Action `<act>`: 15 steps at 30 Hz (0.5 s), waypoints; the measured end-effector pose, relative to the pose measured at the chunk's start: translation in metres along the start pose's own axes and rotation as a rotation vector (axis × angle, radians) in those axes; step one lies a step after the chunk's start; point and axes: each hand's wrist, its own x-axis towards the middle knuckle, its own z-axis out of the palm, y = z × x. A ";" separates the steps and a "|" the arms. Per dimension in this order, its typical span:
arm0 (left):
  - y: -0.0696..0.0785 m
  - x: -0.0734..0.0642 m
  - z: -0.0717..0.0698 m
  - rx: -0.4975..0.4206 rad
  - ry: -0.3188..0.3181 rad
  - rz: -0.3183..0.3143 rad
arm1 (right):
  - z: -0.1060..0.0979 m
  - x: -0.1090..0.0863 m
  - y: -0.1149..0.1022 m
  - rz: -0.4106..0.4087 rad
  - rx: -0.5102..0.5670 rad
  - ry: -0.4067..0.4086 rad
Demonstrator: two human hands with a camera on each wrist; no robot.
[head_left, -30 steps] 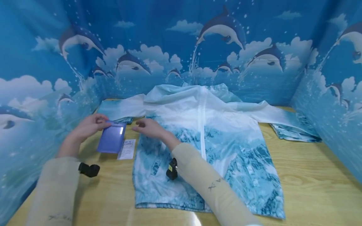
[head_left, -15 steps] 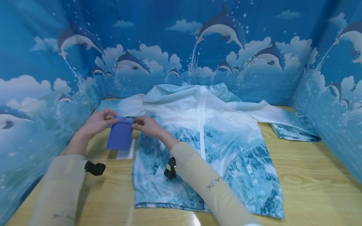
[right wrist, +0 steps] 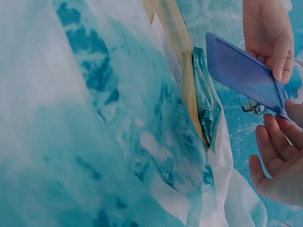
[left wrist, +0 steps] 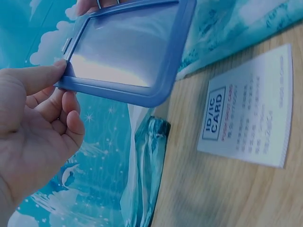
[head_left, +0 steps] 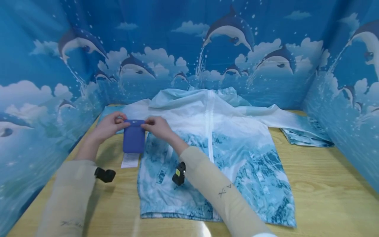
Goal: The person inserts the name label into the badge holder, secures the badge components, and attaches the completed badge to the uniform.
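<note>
Above the table's (head_left: 325,184) left edge, I've lifted the blue card holder (head_left: 134,140) upright off the ID/IC card insert (head_left: 130,160); left hand (head_left: 109,126) and right hand (head_left: 158,126) now both pinch its top, ready for loading.

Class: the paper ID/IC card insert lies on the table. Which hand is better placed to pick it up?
Probably the left hand: the paper insert lies just below it, beside the jacket. Both hands pinch the blue card holder; the right hand sits farther over.

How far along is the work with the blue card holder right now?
Done: the jacket lies spread flat, zipped, on the table. In hand: left hand and right hand each pinch a top corner of the blue card holder, lifted off the wood. Left: the ID/IC card slip lies on the table, outside the holder.
</note>
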 end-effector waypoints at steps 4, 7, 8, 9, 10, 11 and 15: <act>0.006 0.004 0.004 0.010 0.004 0.005 | -0.005 0.001 0.003 0.006 0.008 0.025; 0.010 0.007 0.008 0.009 0.005 0.011 | -0.011 0.001 0.005 0.015 0.008 0.031; 0.011 0.008 0.009 0.008 0.005 0.013 | -0.013 0.001 0.006 0.018 0.007 0.029; 0.012 0.010 0.010 0.006 0.005 0.017 | -0.015 0.001 0.006 0.020 0.008 0.028; 0.013 0.011 0.012 0.005 0.006 0.018 | -0.018 0.000 0.006 0.022 0.009 0.026; 0.014 0.013 0.013 0.001 0.006 0.019 | -0.020 0.000 0.007 0.025 0.008 0.025; 0.019 0.020 0.019 -0.003 0.020 0.021 | -0.031 -0.002 0.009 0.033 0.017 0.024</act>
